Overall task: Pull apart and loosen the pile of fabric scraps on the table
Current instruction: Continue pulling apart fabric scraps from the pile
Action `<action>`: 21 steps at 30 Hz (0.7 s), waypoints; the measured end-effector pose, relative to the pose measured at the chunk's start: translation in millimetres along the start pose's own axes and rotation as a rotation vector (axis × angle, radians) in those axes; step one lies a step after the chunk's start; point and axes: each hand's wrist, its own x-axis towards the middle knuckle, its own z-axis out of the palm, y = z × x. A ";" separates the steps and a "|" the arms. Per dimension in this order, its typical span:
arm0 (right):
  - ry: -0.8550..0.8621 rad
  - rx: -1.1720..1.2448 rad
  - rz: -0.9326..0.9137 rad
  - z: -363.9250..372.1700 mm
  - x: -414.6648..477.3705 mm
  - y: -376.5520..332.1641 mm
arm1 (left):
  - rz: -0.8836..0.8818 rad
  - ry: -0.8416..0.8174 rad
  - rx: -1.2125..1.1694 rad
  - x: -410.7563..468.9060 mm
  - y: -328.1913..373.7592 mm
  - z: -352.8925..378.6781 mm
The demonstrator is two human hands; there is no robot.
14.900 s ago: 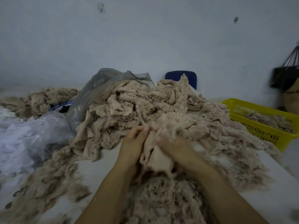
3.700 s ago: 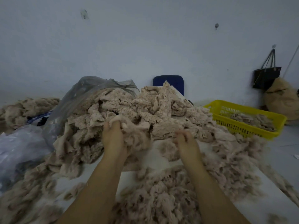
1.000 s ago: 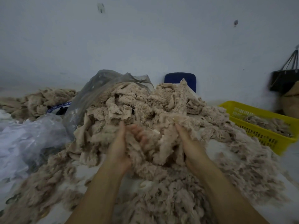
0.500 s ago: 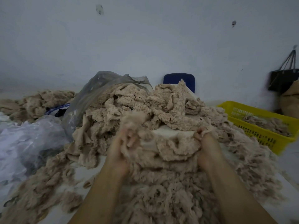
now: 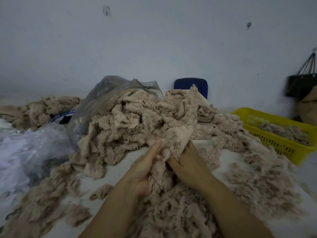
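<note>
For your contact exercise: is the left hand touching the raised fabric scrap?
Touching. The head view shows the left hand lying directly against the fabric scrap, no gap.
</note>
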 end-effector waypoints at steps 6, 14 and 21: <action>-0.022 0.595 0.269 5.9 4.1 -8.7 | 0.046 -0.024 0.452 -3.6 -14.6 5.4; 0.469 1.277 0.797 -27.0 12.9 18.5 | 0.159 -0.070 0.345 -7.5 -1.3 1.5; 0.445 1.194 0.768 -39.5 7.6 33.2 | 0.374 -0.044 -0.357 -4.4 19.4 -25.8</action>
